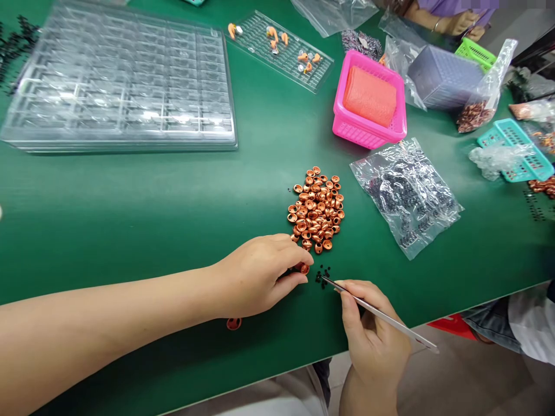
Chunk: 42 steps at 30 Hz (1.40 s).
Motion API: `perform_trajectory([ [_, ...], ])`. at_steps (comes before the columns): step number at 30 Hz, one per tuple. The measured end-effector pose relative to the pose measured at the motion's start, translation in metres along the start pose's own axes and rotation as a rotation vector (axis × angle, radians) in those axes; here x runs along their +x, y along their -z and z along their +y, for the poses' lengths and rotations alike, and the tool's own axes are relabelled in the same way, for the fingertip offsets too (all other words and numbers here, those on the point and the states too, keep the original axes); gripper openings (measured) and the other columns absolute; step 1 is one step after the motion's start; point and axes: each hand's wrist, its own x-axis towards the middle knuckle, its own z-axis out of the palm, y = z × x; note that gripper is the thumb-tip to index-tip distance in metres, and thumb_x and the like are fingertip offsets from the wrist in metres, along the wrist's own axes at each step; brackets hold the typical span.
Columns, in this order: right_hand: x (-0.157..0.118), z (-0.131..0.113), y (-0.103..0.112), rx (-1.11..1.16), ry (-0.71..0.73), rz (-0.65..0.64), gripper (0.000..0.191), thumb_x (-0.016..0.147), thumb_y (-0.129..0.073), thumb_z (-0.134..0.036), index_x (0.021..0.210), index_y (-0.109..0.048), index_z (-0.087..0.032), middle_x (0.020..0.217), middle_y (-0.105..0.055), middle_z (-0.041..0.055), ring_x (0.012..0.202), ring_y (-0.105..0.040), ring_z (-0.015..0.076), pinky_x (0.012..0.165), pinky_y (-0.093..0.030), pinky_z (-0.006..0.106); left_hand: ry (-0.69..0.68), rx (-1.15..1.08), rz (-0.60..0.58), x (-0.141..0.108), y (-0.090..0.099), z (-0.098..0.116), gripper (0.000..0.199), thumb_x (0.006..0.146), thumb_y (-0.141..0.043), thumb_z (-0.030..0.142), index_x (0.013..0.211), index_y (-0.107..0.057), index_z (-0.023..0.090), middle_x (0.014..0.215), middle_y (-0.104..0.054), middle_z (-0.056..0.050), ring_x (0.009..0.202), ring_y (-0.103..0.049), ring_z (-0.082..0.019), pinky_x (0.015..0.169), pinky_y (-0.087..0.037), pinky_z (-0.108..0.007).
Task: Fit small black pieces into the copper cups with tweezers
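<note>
My left hand (pixel 262 274) holds a small copper-coloured shell (pixel 304 268) between thumb and fingers, just below a pile of similar copper shells (pixel 316 214). In my right hand (pixel 375 329) are metal tweezers (pixel 390 321), held slanting. Their tip touches a small scatter of tiny black parts (pixel 325 270) on the green table (pixel 173 202); whether a part is between the tips is too small to tell. Another copper piece (pixel 234 324) lies under my left wrist, partly hidden. To the right of the pile lies a clear bag of small black parts (pixel 407 196).
Stacked clear trays (pixel 125 81) fill the back left. Behind the pile are a clear ribbed tray (pixel 281 52) with orange pieces and a pink basket (pixel 368 101). Bags and a turquoise basket (pixel 515 150) stand right. Another person's hands (pixel 463 24) show at the back.
</note>
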Motion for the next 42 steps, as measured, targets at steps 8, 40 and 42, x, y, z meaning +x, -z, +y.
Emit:
perform_trajectory([
  [8,0.001,0.001,0.001,-0.010,0.061,-0.032,0.025,0.085,-0.061,-0.006,0.101,-0.065,-0.024,0.095,-0.071,0.0027,0.088,-0.068,0.0179,0.075,-0.058,0.035,0.011,0.002,-0.014,0.001,0.001,0.001,0.010,0.092,-0.056,0.018,0.099,-0.063,0.016,0.084,-0.066,-0.002,0.078,-0.055,-0.017,0.068,-0.042,-0.027],
  [40,-0.003,-0.010,-0.009,0.066,0.188,-0.081,0.037,0.082,-0.060,0.000,0.111,-0.063,-0.023,0.101,-0.072,0.0043,0.093,-0.069,0.0199,0.079,-0.058,0.039,-0.132,0.080,0.069,-0.002,-0.008,0.000,0.007,0.095,-0.057,0.020,0.092,-0.061,0.016,0.074,-0.064,-0.002,0.067,-0.054,-0.016,0.067,-0.044,-0.028],
  [42,-0.003,-0.010,-0.009,0.058,0.180,-0.078,0.036,0.083,-0.060,-0.002,0.111,-0.063,-0.024,0.101,-0.072,0.0042,0.092,-0.069,0.0198,0.079,-0.059,0.039,-0.134,0.083,0.069,-0.002,-0.008,0.000,0.008,0.095,-0.057,0.021,0.091,-0.061,0.015,0.075,-0.064,-0.002,0.068,-0.054,-0.016,0.069,-0.044,-0.029],
])
